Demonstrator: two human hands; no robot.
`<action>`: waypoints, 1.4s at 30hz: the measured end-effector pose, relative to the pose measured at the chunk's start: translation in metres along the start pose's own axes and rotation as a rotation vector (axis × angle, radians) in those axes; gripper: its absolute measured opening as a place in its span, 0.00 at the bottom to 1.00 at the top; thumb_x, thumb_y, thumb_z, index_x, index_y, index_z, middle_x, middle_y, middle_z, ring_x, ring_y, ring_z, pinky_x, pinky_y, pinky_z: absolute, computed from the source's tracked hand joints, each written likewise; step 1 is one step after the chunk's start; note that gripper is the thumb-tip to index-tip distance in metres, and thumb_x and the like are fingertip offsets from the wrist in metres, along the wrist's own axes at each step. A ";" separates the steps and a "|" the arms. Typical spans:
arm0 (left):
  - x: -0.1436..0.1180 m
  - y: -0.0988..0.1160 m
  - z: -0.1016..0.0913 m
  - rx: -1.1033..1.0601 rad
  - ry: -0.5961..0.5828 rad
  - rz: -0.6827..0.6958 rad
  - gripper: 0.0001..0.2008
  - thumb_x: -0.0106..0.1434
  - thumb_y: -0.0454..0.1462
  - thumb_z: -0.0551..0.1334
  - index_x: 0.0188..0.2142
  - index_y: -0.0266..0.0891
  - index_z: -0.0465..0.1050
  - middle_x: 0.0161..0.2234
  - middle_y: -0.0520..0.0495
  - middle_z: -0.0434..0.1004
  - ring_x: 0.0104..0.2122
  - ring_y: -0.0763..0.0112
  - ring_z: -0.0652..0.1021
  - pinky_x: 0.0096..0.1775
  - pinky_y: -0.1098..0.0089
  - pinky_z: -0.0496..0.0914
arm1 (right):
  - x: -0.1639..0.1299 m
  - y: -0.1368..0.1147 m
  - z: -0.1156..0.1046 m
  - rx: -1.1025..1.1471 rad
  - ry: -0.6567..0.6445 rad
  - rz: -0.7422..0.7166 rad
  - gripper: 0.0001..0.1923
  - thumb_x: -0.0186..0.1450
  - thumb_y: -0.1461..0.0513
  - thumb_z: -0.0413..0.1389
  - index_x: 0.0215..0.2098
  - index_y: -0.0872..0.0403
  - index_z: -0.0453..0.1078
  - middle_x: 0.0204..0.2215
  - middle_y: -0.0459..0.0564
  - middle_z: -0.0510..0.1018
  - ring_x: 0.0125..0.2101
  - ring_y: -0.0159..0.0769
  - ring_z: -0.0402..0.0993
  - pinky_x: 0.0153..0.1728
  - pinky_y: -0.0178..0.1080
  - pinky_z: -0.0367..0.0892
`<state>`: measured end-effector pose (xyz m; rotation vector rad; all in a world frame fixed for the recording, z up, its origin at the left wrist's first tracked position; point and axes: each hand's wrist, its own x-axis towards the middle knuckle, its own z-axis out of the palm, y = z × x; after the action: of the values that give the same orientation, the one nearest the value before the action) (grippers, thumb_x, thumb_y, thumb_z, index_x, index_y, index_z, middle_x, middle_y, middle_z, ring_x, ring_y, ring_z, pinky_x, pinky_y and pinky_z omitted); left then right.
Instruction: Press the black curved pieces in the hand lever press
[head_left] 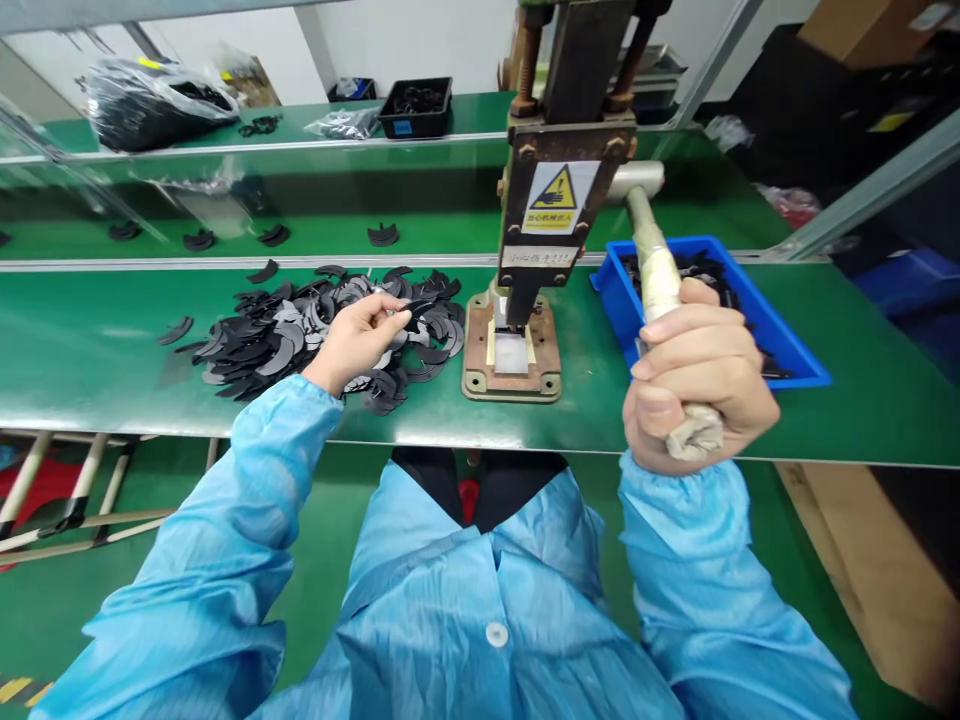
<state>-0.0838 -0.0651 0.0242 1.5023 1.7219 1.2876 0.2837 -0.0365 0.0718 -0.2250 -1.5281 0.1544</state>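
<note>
The left hand (358, 340) sits in the middle left of the frame, pinching one curved black piece (411, 308) over the pile of black pieces (300, 330) on the green table (97, 350). The right hand (694, 385), lower right, is closed tight around the press handle (656, 270). The press (525, 250) stands between both hands.

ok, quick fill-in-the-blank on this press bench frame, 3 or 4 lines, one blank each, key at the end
1. The right hand grips the press's wrapped ____.
2. The left hand pinches one black crescent piece over the ____ of the same pieces.
3. The tray to the right of the press is ____ in colour.
4. The yellow warning triangle sits on the ____.

Missing words: lever; pile; blue; press
</note>
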 end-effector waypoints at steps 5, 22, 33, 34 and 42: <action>-0.012 0.015 0.038 -0.223 -0.221 -0.003 0.26 0.69 0.61 0.65 0.44 0.40 0.77 0.25 0.50 0.78 0.23 0.69 0.79 0.27 0.70 0.73 | -0.001 -0.004 -0.002 -0.013 -0.019 0.016 0.19 0.69 0.54 0.65 0.25 0.51 0.65 0.26 0.39 0.74 0.39 0.33 0.79 0.64 0.63 0.73; 0.041 0.025 0.128 -0.287 -0.354 -0.364 0.17 0.65 0.40 0.77 0.34 0.39 0.69 0.23 0.52 0.77 0.20 0.74 0.80 0.25 0.75 0.75 | -0.004 -0.003 -0.007 -0.051 -0.051 0.050 0.17 0.70 0.49 0.63 0.27 0.46 0.68 0.25 0.38 0.74 0.41 0.32 0.81 0.68 0.56 0.75; 0.052 0.034 0.141 -0.191 -0.399 -0.414 0.21 0.58 0.43 0.81 0.36 0.40 0.71 0.25 0.53 0.76 0.18 0.72 0.78 0.20 0.73 0.68 | -0.004 -0.004 -0.002 -0.054 -0.014 0.046 0.19 0.70 0.50 0.62 0.26 0.47 0.66 0.24 0.37 0.71 0.39 0.31 0.81 0.66 0.56 0.75; 0.052 0.033 0.142 -0.180 -0.397 -0.426 0.20 0.59 0.43 0.80 0.36 0.40 0.71 0.26 0.52 0.76 0.19 0.72 0.78 0.21 0.72 0.69 | -0.004 -0.004 -0.002 -0.051 -0.022 0.049 0.19 0.70 0.50 0.62 0.26 0.47 0.66 0.24 0.37 0.72 0.39 0.31 0.81 0.66 0.57 0.75; -0.007 0.026 0.145 -0.090 -0.200 -0.033 0.13 0.74 0.45 0.66 0.52 0.41 0.75 0.39 0.44 0.80 0.32 0.66 0.81 0.37 0.63 0.78 | -0.001 0.000 -0.005 -0.001 -0.037 0.002 0.20 0.67 0.51 0.65 0.24 0.51 0.66 0.25 0.39 0.74 0.39 0.35 0.81 0.62 0.61 0.74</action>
<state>0.0538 -0.0275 -0.0145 1.4906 1.5349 1.1414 0.2891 -0.0367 0.0704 -0.2253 -1.5648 0.1602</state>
